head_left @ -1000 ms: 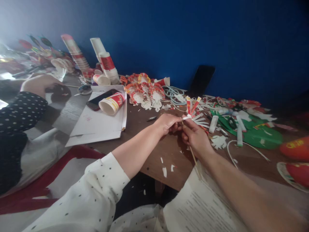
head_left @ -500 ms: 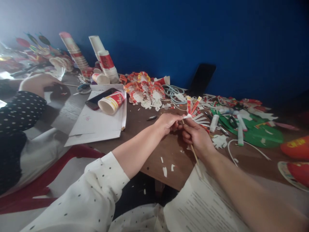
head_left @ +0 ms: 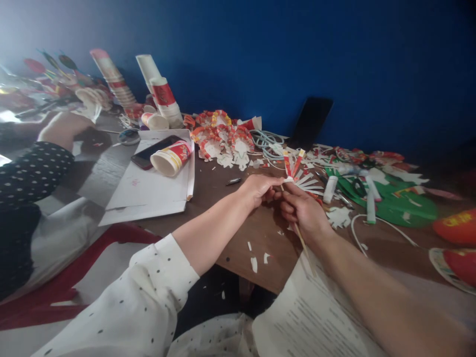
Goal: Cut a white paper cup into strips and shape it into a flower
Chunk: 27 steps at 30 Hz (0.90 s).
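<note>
Over the brown table, my right hand (head_left: 303, 208) is closed around a thin wooden stick (head_left: 299, 239), which slants down toward my lap. At the stick's upper end is a paper flower (head_left: 297, 173) cut into strips, some red and yellow, others white. My left hand (head_left: 262, 190) is closed too, its fingertips pressed at the base of the flower where a small white band shows. Its lower fingers meet those of my right hand. A printed sheet of paper (head_left: 308, 307) lies over my lap below the stick.
A paper cup (head_left: 171, 158) lies on white paper (head_left: 148, 198) beside a phone (head_left: 143, 156). Stacked cups (head_left: 165, 99) and cut paper flowers (head_left: 225, 136) stand behind. Glue tubes (head_left: 329, 189) and green paper (head_left: 405, 206) are at right. Another person's hand (head_left: 63, 129) is at left.
The flower strips have turned slightly to the left, and the white band at their base looks shorter now. The other person's hand at left has shifted a little right.
</note>
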Tool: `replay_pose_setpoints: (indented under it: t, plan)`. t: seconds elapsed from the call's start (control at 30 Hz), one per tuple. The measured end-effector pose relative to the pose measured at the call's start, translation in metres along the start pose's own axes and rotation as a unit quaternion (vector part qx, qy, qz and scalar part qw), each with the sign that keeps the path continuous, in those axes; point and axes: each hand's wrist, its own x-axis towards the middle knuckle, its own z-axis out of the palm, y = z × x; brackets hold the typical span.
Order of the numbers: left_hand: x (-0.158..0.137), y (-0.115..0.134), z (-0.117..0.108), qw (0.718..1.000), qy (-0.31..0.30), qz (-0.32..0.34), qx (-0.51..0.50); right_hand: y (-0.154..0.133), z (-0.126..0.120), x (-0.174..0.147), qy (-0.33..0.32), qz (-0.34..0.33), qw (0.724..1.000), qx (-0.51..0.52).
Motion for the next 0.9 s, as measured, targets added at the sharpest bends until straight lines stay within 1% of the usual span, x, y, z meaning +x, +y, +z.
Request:
replay_pose_setpoints:
  t: [0.33, 0.9]
  plan:
    - [-0.0013, 0.0002, -0.0012, 1.0, -0.002, 0.009, 0.017, 0.0004, 0.0002, 0.0005, 0.009, 0.007, 1.0, 0.007]
    - [0.002, -0.0013, -0.0061, 0.999, -0.023, -0.001, 0.024, 0.002, -0.0049, 0.0042, -0.009, 0.001, 1.0, -0.003]
